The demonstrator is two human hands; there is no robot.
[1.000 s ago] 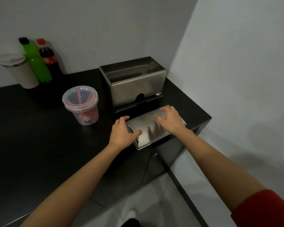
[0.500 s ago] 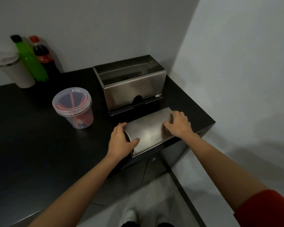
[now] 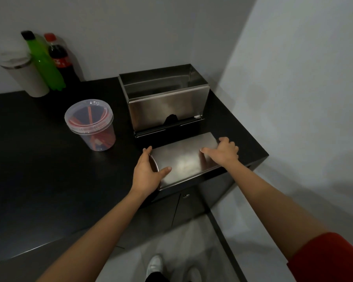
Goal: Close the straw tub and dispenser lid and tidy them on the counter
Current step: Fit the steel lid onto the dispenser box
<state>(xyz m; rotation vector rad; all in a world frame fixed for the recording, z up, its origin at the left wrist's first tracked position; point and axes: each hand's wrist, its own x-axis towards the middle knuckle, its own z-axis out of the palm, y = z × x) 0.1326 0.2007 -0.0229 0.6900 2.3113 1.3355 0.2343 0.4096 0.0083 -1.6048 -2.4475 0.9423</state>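
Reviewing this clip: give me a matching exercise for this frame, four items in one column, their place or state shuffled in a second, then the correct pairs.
Column 1
1. straw tub
2. dispenser lid
3. dispenser box
4. green bottle

Column 2
A. open at the top, standing at the back right of the counter
B. lying at the counter's front edge, a hand at each end
C. against the back wall, next to a cola bottle
D. clear lid on, red straws inside

Pairs: 1-D, 2-B, 3-A, 4-C

both hands grip steel lid [image 3: 183, 161] ends: left hand [image 3: 146, 171], right hand [image 3: 222, 152]; lid on counter [image 3: 39, 169].
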